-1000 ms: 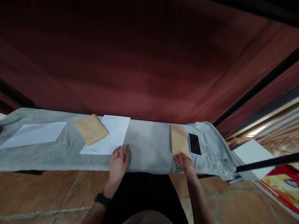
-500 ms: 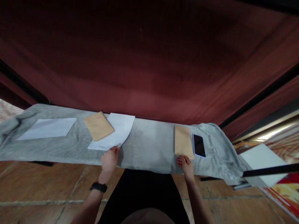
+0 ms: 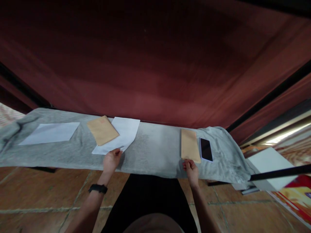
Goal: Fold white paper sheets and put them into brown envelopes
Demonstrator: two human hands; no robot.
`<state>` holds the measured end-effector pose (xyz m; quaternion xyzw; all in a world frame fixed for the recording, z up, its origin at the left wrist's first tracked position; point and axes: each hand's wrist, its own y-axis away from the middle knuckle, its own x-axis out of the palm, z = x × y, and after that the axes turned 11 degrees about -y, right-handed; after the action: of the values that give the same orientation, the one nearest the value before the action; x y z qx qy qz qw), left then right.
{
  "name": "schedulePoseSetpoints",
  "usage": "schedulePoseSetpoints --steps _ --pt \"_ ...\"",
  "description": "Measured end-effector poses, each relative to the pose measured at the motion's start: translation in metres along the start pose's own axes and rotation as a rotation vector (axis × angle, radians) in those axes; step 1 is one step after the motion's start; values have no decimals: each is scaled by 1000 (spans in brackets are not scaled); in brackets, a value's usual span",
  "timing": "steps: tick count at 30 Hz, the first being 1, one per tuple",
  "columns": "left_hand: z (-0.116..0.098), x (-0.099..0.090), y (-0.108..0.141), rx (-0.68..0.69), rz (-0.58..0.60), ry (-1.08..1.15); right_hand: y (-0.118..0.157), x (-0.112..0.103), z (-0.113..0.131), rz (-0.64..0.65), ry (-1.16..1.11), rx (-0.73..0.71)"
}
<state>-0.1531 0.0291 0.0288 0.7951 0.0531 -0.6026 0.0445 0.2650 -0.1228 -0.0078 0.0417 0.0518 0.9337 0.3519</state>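
My left hand [image 3: 111,160] pinches the near corner of a white paper sheet [image 3: 128,127] that lies on a grey cloth. A brown envelope [image 3: 103,130] rests at a slant over the left part of this sheet. At the right, the fingers of my right hand [image 3: 191,170] are closed at the near edge of another brown envelope [image 3: 189,145], which lies lengthwise away from me. Just right of that envelope is a phone [image 3: 206,149] with a dark screen and a pale rim.
A second white sheet [image 3: 52,132] lies at the far left of the grey cloth [image 3: 157,155]. Behind the bench hangs dark red fabric [image 3: 155,81]. Dark bars [image 3: 279,173] and a white box [image 3: 269,163] stand at the right, over a tiled floor [image 3: 55,191].
My left hand has shifted slightly left, and the held corner of the sheet looks lower and flatter. My right hand stays by the right envelope's near edge. The view has moved a little.
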Motion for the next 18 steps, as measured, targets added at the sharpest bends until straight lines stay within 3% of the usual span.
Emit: schedulePoseSetpoints --steps 5,9,13,18 --pt "2 6 -6 51 -18 17 2 0 -4 -1 72 -59" --pt "10 2 -8 97 -44 211 2 0 -7 2 137 -102" --pt "20 -4 -13 152 10 378 2 -1 -11 5 205 -138" --pt "31 -9 -22 242 88 375 3 -1 -9 3 260 -152"
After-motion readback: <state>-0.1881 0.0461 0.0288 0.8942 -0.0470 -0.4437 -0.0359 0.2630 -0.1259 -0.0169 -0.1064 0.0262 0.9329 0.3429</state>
